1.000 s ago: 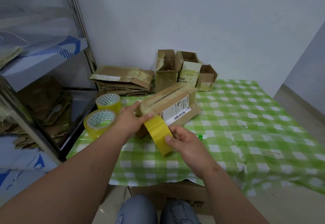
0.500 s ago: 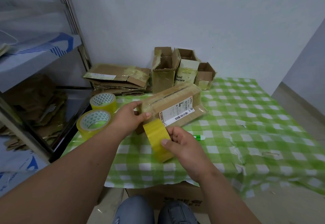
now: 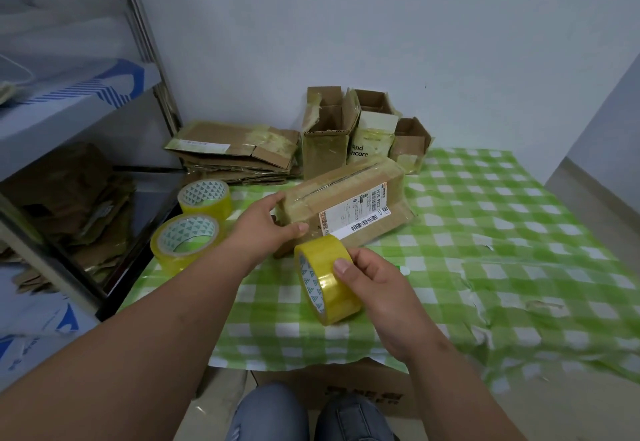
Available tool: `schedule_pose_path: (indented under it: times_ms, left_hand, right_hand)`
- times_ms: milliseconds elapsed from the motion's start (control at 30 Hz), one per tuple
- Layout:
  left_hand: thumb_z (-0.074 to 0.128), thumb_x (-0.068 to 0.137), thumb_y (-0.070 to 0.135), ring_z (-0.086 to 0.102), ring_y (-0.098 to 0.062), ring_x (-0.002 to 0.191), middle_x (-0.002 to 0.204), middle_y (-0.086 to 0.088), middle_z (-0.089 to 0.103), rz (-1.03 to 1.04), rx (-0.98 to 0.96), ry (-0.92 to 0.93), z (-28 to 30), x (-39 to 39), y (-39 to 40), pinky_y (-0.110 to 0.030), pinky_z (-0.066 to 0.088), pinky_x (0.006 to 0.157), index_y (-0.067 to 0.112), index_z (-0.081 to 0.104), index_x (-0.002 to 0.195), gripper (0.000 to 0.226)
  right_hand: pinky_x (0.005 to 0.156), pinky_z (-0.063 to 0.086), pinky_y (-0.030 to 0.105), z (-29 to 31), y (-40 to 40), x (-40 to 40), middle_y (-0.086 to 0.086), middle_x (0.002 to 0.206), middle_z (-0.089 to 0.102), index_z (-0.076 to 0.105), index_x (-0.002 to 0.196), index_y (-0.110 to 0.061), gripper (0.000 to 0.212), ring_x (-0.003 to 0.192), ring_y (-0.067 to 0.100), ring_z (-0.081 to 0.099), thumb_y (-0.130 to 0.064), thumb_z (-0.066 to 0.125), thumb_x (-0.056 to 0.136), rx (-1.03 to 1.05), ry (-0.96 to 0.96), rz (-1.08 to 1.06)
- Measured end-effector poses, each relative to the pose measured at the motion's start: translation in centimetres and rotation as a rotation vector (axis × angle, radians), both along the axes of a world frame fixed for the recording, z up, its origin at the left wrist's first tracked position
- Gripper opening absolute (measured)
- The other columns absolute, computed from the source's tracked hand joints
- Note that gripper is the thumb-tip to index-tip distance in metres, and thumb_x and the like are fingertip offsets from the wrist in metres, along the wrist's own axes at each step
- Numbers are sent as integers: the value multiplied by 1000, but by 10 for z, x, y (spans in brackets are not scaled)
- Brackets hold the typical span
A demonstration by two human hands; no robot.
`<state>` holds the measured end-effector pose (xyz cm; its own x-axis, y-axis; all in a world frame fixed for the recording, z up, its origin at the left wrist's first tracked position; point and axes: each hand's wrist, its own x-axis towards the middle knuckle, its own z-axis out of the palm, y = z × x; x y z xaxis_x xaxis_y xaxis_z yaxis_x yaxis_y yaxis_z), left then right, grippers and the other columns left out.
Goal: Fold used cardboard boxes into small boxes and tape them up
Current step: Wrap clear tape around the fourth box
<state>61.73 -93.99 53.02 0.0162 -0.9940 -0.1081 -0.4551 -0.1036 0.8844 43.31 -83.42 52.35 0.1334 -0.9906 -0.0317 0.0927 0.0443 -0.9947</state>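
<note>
1. Head view: a person seated at a table draped in a green-and-white checked plastic cloth [image 3: 502,232] is taping shut a brown oblong cardboard box with a white barcode label [image 3: 346,205].
2. The left hand [image 3: 266,229] grips the box's near end, thumb pressed against the side just below the label's corner and fingers wrapped over the top edge, steadying it on the cloth.
3. The right hand [image 3: 374,288] clamps a yellow-tinted roll of clear packing tape [image 3: 325,281], thumb on the outer face and fingers curled behind, just in front of the box; a pulled strip appears to run from roll to box end, though its edge is too faint to confirm.
4. The box lies at the table's middle, its top seam already glossy with tape.
5. By the look of it, the step in hand is sealing the near end; the next move calls for drawing the tape taut, pressing it down flat and tearing it free without wrinkling.
6. Two more yellow tape rolls [image 3: 187,236] stand at the left edge, beside a stack of flattened brown cartons [image 3: 235,153]; three open-topped small boxes [image 3: 363,132] wait against the wall, and a metal shelf unit [image 3: 69,129] rises at far left.
</note>
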Motion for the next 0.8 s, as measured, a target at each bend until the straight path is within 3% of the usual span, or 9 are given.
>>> schedule_pose_path:
  times_ms: [100, 200, 300, 400, 467, 567, 633, 700, 800]
  left_hand:
    - [83, 76, 34, 54, -18, 108, 124, -5, 57, 58, -83, -143, -1, -4, 1, -35, 48, 94, 30, 44, 146, 80]
    - [80, 79, 37, 56, -21, 115, 129, -6, 58, 60, -57, -157, -2, -2, 1, -38, 48, 98, 34, 41, 148, 79]
    - [74, 86, 19, 54, -20, 123, 149, -2, 46, 3, 52, 168, 3, -1, -5, -32, 45, 98, 33, 25, 154, 85]
    - [68, 88, 4, 42, -23, 137, 159, -3, 29, 82, 107, 481, 9, -1, -8, -40, 38, 111, 24, 20, 156, 86]
    - [70, 88, 11, 51, -22, 125, 148, -6, 42, 154, 89, 457, 12, -1, -1, -38, 44, 104, 15, 38, 143, 64]
    - [70, 88, 41, 58, -23, 105, 117, -5, 59, 177, 140, 262, 8, 1, 15, -41, 51, 93, 16, 56, 110, 36]
    - [66, 86, 54, 61, -22, 99, 105, -3, 65, 113, 188, 251, 4, 0, 28, -40, 51, 86, 18, 62, 104, 41]
    - [68, 79, 61, 64, -25, 96, 99, -2, 69, 48, 213, 300, 3, -4, 40, -43, 50, 90, 18, 65, 101, 48]
    - [73, 60, 67, 66, -23, 98, 95, 1, 73, 25, 206, 362, 4, -12, 54, -45, 48, 94, 15, 67, 105, 69]
  right_hand:
    - [84, 53, 34, -3, -4, -2, 7, 103, 74, 71, 104, -22, 13, 90, 15, 67, -21, 61, 96, -2, 12, 27]
    - [81, 53, 28, -4, -6, -5, 4, 101, 75, 72, 103, -20, 19, 90, 13, 68, -21, 65, 85, 1, 4, 49]
    - [79, 50, 26, -5, -6, -6, 5, 97, 74, 73, 98, -16, 25, 86, 12, 66, -25, 63, 77, 26, 10, 57]
    - [79, 48, 29, -7, -7, -6, 6, 94, 73, 72, 97, -14, 26, 83, 12, 64, -26, 62, 76, 30, 36, 62]
    - [77, 48, 28, -8, -7, -7, 7, 93, 73, 71, 98, -11, 29, 83, 13, 64, -26, 63, 75, 28, 36, 62]
    - [76, 49, 26, -7, -6, -10, 11, 92, 70, 70, 97, -7, 30, 82, 15, 62, -27, 66, 75, 21, 33, 48]
    - [79, 46, 33, -7, -5, -12, 19, 90, 64, 68, 95, -3, 39, 82, 20, 58, -34, 72, 74, -5, 63, 25]
    - [81, 46, 38, -6, -3, -13, 25, 91, 63, 68, 95, -3, 42, 83, 21, 57, -39, 76, 75, -17, 96, 25]
    - [77, 52, 25, -2, 1, -18, 7, 91, 73, 71, 97, -13, 14, 85, 14, 66, -20, 74, 85, 2, 85, 7]
